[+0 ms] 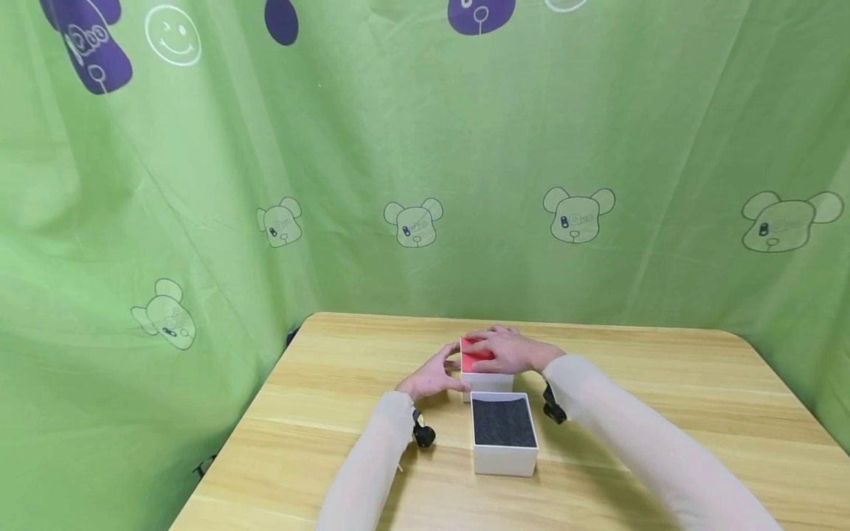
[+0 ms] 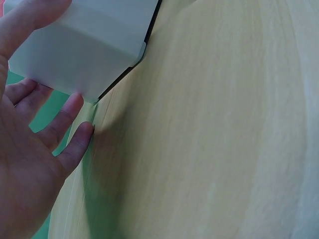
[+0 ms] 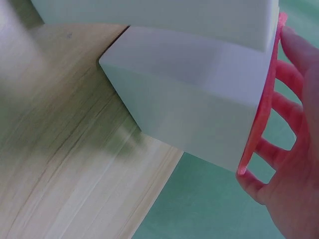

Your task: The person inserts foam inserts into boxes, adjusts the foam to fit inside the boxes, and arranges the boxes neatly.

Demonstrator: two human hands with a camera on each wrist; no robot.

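A white box [image 1: 488, 383] with a red top piece [image 1: 477, 357] stands toward the far side of the table. My left hand [image 1: 434, 375] is at its left side, thumb by the near corner and fingers toward the far side; the left wrist view shows the white box [image 2: 84, 50] between thumb and fingers. My right hand [image 1: 508, 352] rests over the red piece with spread fingers. In the right wrist view its fingertips touch the red piece [image 3: 259, 117], which bulges slightly past the rim. Just nearer stands a second white box [image 1: 506, 460] with a dark grey fabric-like insert [image 1: 503, 422].
The boxes stand on a light wooden table [image 1: 319, 435]. Behind and to the left hangs a green curtain [image 1: 491, 280] printed with bear heads. A dark camera [image 1: 423, 432] sits on the left wrist and another camera [image 1: 553, 405] on the right.
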